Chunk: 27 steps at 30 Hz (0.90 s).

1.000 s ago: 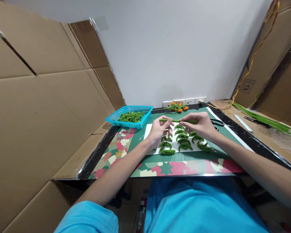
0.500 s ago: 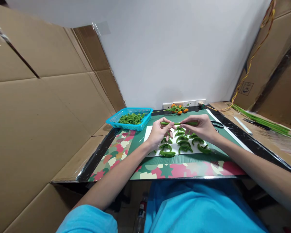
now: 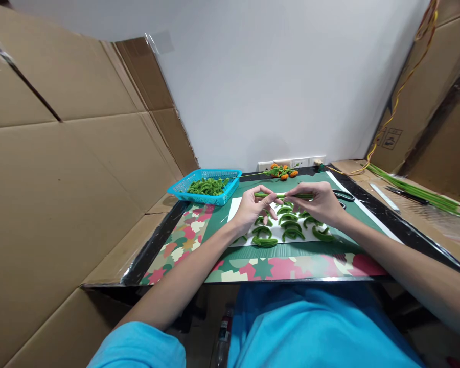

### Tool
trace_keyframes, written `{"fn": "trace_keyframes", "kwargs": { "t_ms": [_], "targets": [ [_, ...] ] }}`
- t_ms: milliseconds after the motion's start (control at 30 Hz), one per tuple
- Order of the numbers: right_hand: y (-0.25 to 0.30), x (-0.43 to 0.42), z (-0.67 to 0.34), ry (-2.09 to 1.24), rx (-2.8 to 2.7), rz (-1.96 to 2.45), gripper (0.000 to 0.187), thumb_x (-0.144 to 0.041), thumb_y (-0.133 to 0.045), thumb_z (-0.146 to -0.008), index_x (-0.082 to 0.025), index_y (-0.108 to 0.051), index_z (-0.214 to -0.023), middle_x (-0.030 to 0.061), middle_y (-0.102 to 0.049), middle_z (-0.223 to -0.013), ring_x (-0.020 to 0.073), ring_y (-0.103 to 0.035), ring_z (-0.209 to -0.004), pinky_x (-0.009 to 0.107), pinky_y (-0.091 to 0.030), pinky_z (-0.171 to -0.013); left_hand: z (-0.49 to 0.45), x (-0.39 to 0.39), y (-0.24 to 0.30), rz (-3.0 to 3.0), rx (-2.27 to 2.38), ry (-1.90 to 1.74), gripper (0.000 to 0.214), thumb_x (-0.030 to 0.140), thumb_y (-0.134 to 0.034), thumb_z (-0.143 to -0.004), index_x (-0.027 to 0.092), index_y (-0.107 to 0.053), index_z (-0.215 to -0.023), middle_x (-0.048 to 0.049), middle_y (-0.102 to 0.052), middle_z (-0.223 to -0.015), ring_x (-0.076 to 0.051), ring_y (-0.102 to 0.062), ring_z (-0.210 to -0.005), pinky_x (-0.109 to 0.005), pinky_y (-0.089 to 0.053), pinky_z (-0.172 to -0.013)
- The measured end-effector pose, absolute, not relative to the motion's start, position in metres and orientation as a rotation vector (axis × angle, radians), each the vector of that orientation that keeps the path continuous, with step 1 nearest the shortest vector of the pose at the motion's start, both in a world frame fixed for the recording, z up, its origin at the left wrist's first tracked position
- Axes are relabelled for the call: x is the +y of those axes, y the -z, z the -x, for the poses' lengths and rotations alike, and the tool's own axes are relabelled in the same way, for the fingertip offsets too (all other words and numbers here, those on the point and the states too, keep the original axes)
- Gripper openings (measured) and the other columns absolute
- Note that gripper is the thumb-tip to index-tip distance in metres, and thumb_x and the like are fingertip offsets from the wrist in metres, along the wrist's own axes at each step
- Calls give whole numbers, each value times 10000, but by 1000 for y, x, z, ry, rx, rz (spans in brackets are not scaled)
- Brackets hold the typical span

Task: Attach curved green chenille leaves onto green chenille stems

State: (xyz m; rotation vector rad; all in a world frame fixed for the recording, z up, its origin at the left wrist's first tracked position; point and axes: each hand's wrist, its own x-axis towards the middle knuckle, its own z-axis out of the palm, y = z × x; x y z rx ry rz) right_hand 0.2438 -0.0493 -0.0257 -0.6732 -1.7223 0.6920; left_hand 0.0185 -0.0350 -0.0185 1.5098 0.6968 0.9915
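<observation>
Between my two hands a green pipe cleaner (image 3: 279, 196) runs level above the table; it may be more than one strand laid together. My left hand (image 3: 257, 206) pinches it near its middle, and the left end shows behind my fingers. My right hand (image 3: 313, 201) pinches it close beside the left fingertips. Beneath the hands lies a white sheet (image 3: 234, 206) with rows of curved green pipe-cleaner pieces (image 3: 290, 225) on it. Part of these rows is hidden by my hands. Black-handled scissors (image 3: 344, 196) lie just beyond my right hand, partly covered by it.
A blue plastic basket (image 3: 227, 195) of green pieces stands at the back left. Orange flowers with green stems (image 3: 283, 172) lie near the wall sockets (image 3: 308, 162). Long green pipe cleaners (image 3: 417, 189), a white strip (image 3: 384, 197) and a dark slim tool (image 3: 408, 196) lie on cardboard at right.
Both hands keep their pinch on the green pipe cleaner in nearly the same place. Only slight finger movement and a small camera shift show.
</observation>
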Motion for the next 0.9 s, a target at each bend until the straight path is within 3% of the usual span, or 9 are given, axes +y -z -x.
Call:
{"fn": "trace_keyframes", "kwargs": {
  "t_ms": [567, 767, 900],
  "targets": [
    [29, -50, -243, -375, -1775, 752, 213, -419, -753, -932, -220, -827, -912, 46, -821, -811, 190, -746, -609, 309, -619, -562, -19, -35, 13, -1523, 721, -959, 499, 557, -833, -825, 148, -584, -964, -128, -792, -986, -186, -754, -576, -224, -542, -395],
    [29, -48, -252, 98, -1947, 730, 179, -319, -672, -992, -264, -836, -946, 47, -844, -956, 204, -790, -766, 318, -612, -672, -18, -32, 13, -1497, 725, -904, 518, 602, -808, -832, 142, -590, -926, -76, -754, -894, -157, -724, -557, -220, -527, -393],
    [26, -46, -256, 195, -1966, 683, 178, -288, -656, -1004, -265, -826, -957, 48, -842, -976, 210, -798, -832, 313, -602, -697, -19, -33, 12, -1463, 717, -906, 524, 596, -823, -821, 133, -598, -925, -65, -736, -874, -150, -722, -588, -216, -532, -408]
  ]
}}
